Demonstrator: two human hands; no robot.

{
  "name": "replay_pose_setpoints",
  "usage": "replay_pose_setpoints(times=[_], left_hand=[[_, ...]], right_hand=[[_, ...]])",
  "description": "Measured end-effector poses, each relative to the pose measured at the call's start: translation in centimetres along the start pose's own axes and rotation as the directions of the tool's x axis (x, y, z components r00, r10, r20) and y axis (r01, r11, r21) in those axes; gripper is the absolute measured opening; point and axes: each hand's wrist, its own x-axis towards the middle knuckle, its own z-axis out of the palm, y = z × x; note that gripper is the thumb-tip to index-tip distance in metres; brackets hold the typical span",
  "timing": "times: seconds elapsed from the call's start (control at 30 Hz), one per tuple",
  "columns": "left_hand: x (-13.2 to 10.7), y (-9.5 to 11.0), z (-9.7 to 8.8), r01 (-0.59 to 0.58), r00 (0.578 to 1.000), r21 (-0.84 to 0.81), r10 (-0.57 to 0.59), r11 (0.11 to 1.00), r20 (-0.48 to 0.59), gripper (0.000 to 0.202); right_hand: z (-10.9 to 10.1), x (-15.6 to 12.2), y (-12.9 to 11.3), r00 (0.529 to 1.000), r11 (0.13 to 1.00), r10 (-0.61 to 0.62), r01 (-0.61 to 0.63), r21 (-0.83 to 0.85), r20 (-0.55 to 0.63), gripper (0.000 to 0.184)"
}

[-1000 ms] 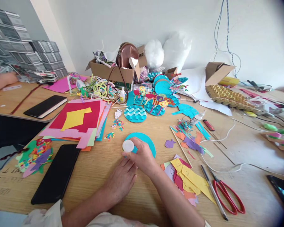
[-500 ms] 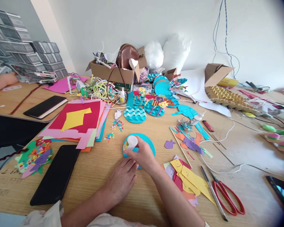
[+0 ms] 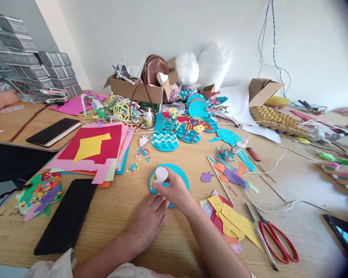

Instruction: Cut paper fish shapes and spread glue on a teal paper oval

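My right hand [image 3: 176,191] is closed round a small white glue bottle [image 3: 160,175], held upside down over a turquoise paper disc [image 3: 182,174] on the wooden table [image 3: 121,208]. My left hand [image 3: 147,222] lies flat on the table, its fingertips on the near edge of the disc. A purple paper fish [image 3: 206,177] lies just right of the disc. Small coloured paper bits [image 3: 133,167] lie to its left.
A black phone [image 3: 66,214] and a stack of coloured sheets [image 3: 95,148] lie left. Red-handled scissors [image 3: 275,239], paper scraps [image 3: 229,220] and a white cable [image 3: 266,172] lie right. Finished turquoise discs [image 3: 164,140], a cardboard box [image 3: 136,90] and another person's hand [image 3: 0,98] are farther back.
The bottle has tipped and shifted slightly right over the disc. My left hand stays put, and the view has drifted a little.
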Motion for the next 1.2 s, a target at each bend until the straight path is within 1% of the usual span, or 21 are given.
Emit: replay_pose_setpoints(times=[0.07, 0.17, 0.3, 0.53, 0.73, 0.93, 1.1, 1.2], left_hand=[[0.0, 0.0, 0.0, 0.004, 1.0, 0.017, -0.004, 1.0, 0.015, 0.032], [-0.1, 0.0, 0.0, 0.005, 1.0, 0.032, -0.006, 0.999, 0.023, 0.031], [-0.1, 0.1, 0.0, -0.002, 1.0, 0.038, 0.001, 0.999, 0.021, 0.032], [0.1, 0.2, -0.2, 0.022, 1.0, -0.007, -0.022, 1.0, 0.008, 0.029], [0.3, 0.4, -0.6, 0.033, 0.999, -0.032, -0.031, 0.999, 0.038, 0.028], [0.3, 0.4, -0.5, 0.037, 0.999, -0.027, -0.036, 0.999, 0.037, 0.028], [0.2, 0.4, -0.6, 0.035, 0.999, -0.035, -0.034, 0.999, 0.036, 0.028], [0.3, 0.4, -0.8, 0.041, 0.998, -0.044, -0.039, 0.998, 0.05, 0.027]], right_hand=[[-0.1, 0.0, 0.0, 1.0, 1.0, 0.016, -0.016, -0.025, 0.003, 0.016], [-0.2, 0.1, -0.1, 0.999, 0.998, 0.031, -0.032, -0.06, -0.018, 0.016], [-0.4, 0.1, -0.4, 0.999, 0.999, 0.02, -0.021, -0.033, -0.046, 0.018], [-0.3, 0.0, -0.9, 1.0, 0.992, -0.002, -0.001, -0.125, -0.029, 0.015], [-0.2, 0.0, -1.0, 0.999, 0.987, -0.039, 0.035, -0.155, -0.023, 0.013], [-0.1, 0.1, -1.0, 0.999, 0.98, -0.053, 0.05, -0.19, -0.013, 0.015], [0.1, 0.5, -1.0, 0.998, 0.988, -0.063, 0.064, -0.141, 0.009, 0.014], [0.2, 0.6, -1.1, 0.997, 0.987, -0.082, 0.082, -0.14, 0.002, 0.016]])
